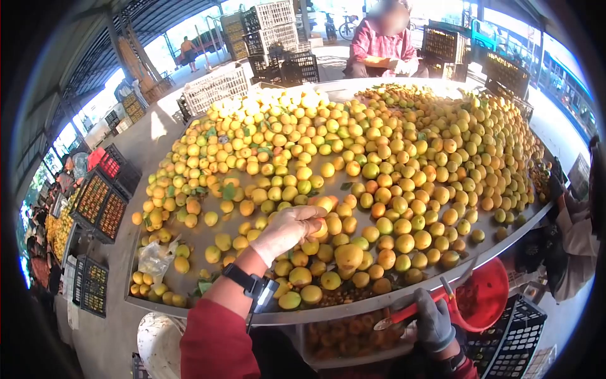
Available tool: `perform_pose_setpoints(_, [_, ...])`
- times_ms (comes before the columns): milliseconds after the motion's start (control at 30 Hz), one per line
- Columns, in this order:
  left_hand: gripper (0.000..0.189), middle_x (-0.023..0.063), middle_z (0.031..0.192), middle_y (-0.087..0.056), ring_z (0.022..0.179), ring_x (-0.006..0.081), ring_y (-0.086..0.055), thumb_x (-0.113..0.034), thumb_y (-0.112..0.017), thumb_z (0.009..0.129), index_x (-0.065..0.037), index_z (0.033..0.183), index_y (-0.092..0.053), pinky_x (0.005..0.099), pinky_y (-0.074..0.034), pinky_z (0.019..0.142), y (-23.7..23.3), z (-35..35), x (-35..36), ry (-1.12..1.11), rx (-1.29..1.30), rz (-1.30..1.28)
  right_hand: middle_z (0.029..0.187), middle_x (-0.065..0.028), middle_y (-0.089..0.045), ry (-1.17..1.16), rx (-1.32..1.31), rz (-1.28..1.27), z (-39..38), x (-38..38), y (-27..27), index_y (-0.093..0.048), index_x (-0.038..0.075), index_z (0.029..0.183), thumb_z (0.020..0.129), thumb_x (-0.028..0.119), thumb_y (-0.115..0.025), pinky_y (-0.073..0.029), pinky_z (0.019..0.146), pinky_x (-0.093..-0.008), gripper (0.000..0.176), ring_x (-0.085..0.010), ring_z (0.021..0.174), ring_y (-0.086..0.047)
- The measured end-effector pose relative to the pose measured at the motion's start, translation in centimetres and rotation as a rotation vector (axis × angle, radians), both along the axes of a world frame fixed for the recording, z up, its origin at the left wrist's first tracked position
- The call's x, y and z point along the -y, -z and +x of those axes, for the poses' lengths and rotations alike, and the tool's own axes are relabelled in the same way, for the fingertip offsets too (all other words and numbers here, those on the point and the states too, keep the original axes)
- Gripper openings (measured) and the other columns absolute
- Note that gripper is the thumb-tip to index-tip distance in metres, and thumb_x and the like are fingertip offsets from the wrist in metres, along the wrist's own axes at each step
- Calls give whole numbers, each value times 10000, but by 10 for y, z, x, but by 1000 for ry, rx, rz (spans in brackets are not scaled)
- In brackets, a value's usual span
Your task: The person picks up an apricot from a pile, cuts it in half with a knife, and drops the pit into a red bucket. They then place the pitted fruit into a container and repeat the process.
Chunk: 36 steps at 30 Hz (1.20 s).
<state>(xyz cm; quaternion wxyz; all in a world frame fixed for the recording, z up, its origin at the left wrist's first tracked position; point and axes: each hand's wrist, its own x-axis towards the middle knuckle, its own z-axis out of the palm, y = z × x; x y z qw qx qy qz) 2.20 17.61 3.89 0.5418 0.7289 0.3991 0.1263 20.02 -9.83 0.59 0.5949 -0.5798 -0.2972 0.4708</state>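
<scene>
Yellow and orange apricots (300, 276) lie over the broad metal-rimmed table in front of me. My left hand (287, 232), which seems to be in a thin pale glove, reaches over them with its fingers closed around an apricot (321, 228). The fingertips are partly hidden. At the table's near edge my right hand (433, 321), in a grey glove, is wrapped round a red-handled tool (407, 311) with metal ends. Its exact kind is not clear. A red basin (483, 297) sits just beyond that hand.
A clear plastic bag (156, 259) lies among the fruit at left. Below the table's metal rim (353, 311) are a white bucket (158, 344) and a black crate (514, 331). Across the table sits a person (384, 47) near stacked crates (271, 31). Another person's sleeve (576, 243) shows at right.
</scene>
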Motion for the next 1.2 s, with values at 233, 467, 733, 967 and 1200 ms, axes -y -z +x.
perform_pose_setpoints(233, [497,129,1134,-568,979,189,-558,-19,-632,776,39,1241,-466,251,-461,739,9,-61,85,-89,839,-327,683,-71,-614,-120,-67,181,-33,5,-2,-582,-21,984,968,277,-370,-489,563,-268,366,-168,568,-592])
perform_pose_setpoints(467, [551,155,1144,-565,987,227,-581,50,-665,714,31,1228,-466,270,-503,739,33,-79,150,-217,1048,-510,570,-18,-546,-204,140,98,-62,12,-2,-583,-18,1035,976,299,-347,-361,431,-190,400,-56,436,-457])
perform_pose_setpoints(733, [528,125,1115,-580,938,219,-617,48,-662,708,30,1202,-478,261,-523,672,36,-75,181,-262,972,-505,651,-15,-550,-358,116,-29,-87,8,-36,-558,7,1032,944,244,-456,-411,468,-219,273,-70,504,-519])
perform_pose_setpoints(967, [519,91,1104,-588,1004,176,-568,143,-590,714,39,1214,-493,287,-485,867,44,-76,187,-238,1110,-519,724,-34,-597,-373,261,94,-105,0,-30,-536,8,1011,941,283,-455,-433,475,-233,294,-84,527,-542])
perform_pose_setpoints(1200, [485,90,1122,-584,1021,184,-562,155,-575,724,36,1192,-528,298,-458,921,42,-75,193,-318,1070,-401,713,-28,-596,-377,244,-19,-109,-6,-26,-526,11,942,943,270,-451,-425,458,-239,270,-85,516,-540])
